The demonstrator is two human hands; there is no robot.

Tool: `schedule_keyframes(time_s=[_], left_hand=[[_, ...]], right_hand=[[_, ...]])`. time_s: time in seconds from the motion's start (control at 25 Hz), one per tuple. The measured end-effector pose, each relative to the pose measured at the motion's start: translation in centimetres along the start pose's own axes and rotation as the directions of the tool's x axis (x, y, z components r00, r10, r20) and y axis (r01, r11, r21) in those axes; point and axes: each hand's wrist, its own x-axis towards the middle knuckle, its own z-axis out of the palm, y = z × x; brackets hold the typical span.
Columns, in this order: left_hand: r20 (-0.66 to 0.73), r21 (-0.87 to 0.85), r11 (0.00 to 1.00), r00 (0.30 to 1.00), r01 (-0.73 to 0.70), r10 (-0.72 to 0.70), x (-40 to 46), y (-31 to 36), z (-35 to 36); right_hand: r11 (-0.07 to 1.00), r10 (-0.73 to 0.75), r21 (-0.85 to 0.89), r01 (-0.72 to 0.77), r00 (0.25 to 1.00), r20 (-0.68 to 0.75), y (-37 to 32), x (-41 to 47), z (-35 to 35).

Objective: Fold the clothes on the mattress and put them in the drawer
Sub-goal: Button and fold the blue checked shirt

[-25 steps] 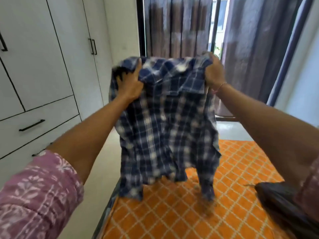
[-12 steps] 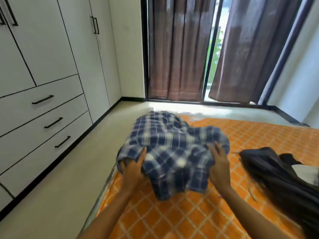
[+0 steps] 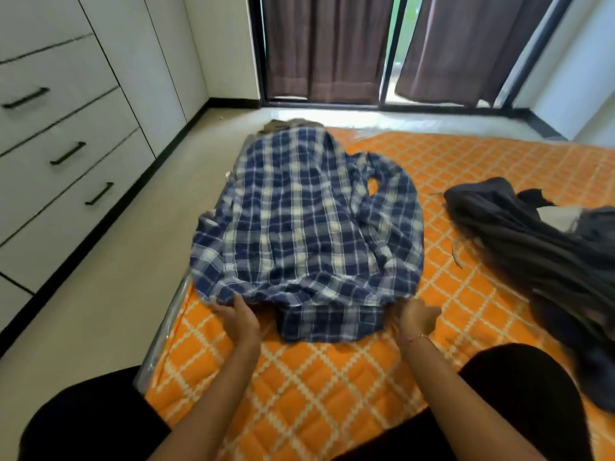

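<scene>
Half a second ago the blue checked shirt (image 3: pixel 306 227) was a bunched heap between the hands, and now it lies spread out long on the orange mattress (image 3: pixel 332 387), with its left edge hanging a bit over the side. Far left, the white drawers (image 3: pixel 66 154) are all closed, so no clothes look put away yet. The left hand (image 3: pixel 239 319) pinches the near left corner of the shirt with its fingers. The right hand (image 3: pixel 417 319) is at the near right corner with curled fingers, but I cannot tell if it is holding the cloth. No fold is made yet. On the right, a dark pile of clothes (image 3: pixel 545 247) waits, not folded. Most of the job looks still to do.
</scene>
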Motion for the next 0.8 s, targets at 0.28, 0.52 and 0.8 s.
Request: schedule_keyframes(time_s=[0.28, 0.52, 0.8], left_hand=[[0.362, 0.116, 0.880, 0.805, 0.461, -0.470, -3.0, 0.8, 2.6], [0.450, 0.093, 0.873, 0.762, 0.478, -0.466, -5.6, -1.7, 0.3], [0.367, 0.720, 0.666, 0.921, -0.195, -0.127, -11.0, -1.5, -4.2]], right_hand=[[0.878, 0.394, -0.030, -0.478, 0.686, 0.611, 1.0, -3.3, 1.2], [0.860, 0.442, -0.143, -0.489, 0.577, 0.687, 3.1, -3.2, -1.5], [0.585, 0.304, -0.754, 0.298, 0.781, 0.545, 2.3, -3.8, -6.1]])
